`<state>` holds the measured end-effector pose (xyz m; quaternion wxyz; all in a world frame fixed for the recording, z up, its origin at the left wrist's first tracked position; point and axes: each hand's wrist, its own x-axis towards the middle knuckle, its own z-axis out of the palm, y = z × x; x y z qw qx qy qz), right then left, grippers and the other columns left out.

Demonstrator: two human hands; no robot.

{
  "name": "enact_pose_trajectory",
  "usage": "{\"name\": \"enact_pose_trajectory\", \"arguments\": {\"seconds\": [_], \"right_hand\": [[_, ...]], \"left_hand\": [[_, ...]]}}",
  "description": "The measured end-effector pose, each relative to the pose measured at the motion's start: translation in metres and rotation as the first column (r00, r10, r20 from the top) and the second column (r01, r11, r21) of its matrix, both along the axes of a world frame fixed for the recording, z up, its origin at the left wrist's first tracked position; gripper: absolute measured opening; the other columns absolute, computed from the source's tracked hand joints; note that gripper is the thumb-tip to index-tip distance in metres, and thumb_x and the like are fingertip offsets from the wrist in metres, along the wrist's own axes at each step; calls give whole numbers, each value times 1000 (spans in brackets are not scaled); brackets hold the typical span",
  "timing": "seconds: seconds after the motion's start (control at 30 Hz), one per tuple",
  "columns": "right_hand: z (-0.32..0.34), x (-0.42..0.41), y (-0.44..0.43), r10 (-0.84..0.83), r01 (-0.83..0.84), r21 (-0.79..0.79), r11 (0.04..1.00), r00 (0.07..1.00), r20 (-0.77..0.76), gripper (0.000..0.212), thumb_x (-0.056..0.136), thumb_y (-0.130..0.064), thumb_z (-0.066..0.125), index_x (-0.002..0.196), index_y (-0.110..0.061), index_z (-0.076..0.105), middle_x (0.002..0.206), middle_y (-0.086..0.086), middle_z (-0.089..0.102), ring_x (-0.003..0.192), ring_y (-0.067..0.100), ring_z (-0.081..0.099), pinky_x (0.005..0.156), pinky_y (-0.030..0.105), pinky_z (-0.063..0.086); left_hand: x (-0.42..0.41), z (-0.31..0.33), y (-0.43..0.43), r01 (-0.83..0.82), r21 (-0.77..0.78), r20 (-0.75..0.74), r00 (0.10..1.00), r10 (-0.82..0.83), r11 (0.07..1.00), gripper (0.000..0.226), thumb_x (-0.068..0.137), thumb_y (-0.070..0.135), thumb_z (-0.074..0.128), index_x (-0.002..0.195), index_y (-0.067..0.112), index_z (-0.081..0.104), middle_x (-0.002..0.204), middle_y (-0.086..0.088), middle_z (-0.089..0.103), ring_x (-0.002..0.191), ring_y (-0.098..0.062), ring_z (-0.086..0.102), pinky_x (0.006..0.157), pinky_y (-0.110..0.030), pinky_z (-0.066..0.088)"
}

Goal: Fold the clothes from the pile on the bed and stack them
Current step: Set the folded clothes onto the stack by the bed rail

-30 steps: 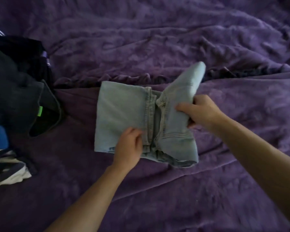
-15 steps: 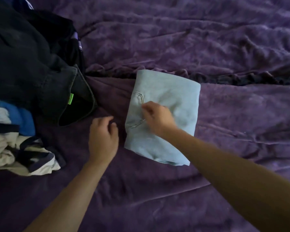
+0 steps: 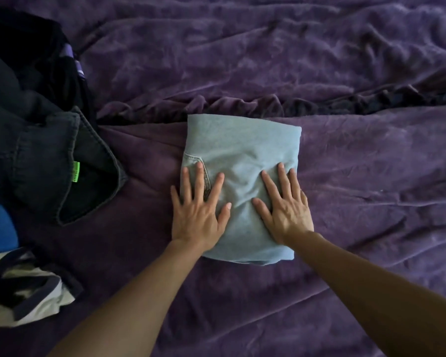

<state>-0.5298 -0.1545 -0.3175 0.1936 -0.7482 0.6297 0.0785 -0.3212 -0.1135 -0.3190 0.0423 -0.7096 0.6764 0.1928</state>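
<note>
Your left hand [image 3: 196, 212] and right hand [image 3: 285, 207] lay flat, fingers spread, pressing the near half of the folded jeans [image 3: 242, 161] at mid-bed [image 3: 371, 189]. The pile [image 3: 36, 150] sat well left of them, nearer your left hand.

Both hands lie spread flat on the folded light-blue jeans [image 3: 242, 161], hiding the denim under the palms. Left of the left hand [image 3: 198, 212], the clothes pile [image 3: 31, 140] runs off the frame's edge; its dark garments blur into shadow.
</note>
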Motion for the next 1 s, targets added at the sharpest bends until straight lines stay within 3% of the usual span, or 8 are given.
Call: {"name": "enact_pose_trajectory", "arguments": {"seconds": [0.17,0.27,0.4,0.53,0.67,0.73,0.87,1.0], "right_hand": [[10,-3,-3,-52,49,30,998,991,121,73,85,-79,21,148,-48,2,161,-11,-8,148,18,-3,109,51,33],[25,-4,1,-383,379,68,923,887,258,84,78,-81,38,147,-43,8,159,-11,7,142,21,24,98,48,42],[38,-2,26,-774,668,393,632,558,298,112,49,-87,62,142,-34,29,136,-5,54,118,23,57,100,44,46],[51,-7,36,-821,569,593,570,414,393,79,44,-59,89,107,-21,62,100,-4,72,91,13,69,81,38,58],[81,-18,32,-664,491,454,743,621,416,62,49,-59,79,95,-24,59,89,-10,68,85,12,65,74,36,55],[98,-31,34,-560,439,366,820,746,361,52,56,-59,77,87,-27,50,82,-14,61,80,13,60,68,32,48],[136,-76,45,-360,312,207,927,897,256,46,64,-56,71,82,-27,40,81,-8,60,78,23,58,64,34,37],[172,-125,56,-187,180,58,982,973,136,35,74,-49,62,95,-23,51,96,-4,61,93,24,61,68,35,38]], "left_hand": [[3,24,-8,52,-51,-27,998,-53,997,66,91,55,40,149,26,29,159,-20,6,145,-43,4,112,-62,21],[0,44,-40,198,-279,0,979,-206,940,60,82,25,66,139,21,48,155,-22,23,143,-44,18,111,-60,23],[-44,71,-111,536,-235,96,843,-529,811,80,81,1,51,150,28,22,160,-16,6,146,-39,1,116,-53,6],[-101,85,-149,771,42,225,612,-758,635,91,83,-1,52,152,33,3,159,-14,-13,144,-39,-15,117,-55,-3],[-134,103,-148,873,235,348,335,-876,427,68,87,9,53,146,30,27,159,-17,-6,143,-43,-15,115,-60,-2],[-139,118,-148,887,264,339,283,-897,379,53,83,14,58,133,26,44,154,-11,25,146,-39,-6,115,-61,-1],[-143,161,-142,870,222,215,397,-892,441,35,76,17,65,109,23,55,105,-1,62,120,-23,49,115,-43,19],[-154,198,-109,836,125,175,511,-842,534,32,77,16,64,101,25,44,90,4,59,93,-23,60,75,-32,31]]}}
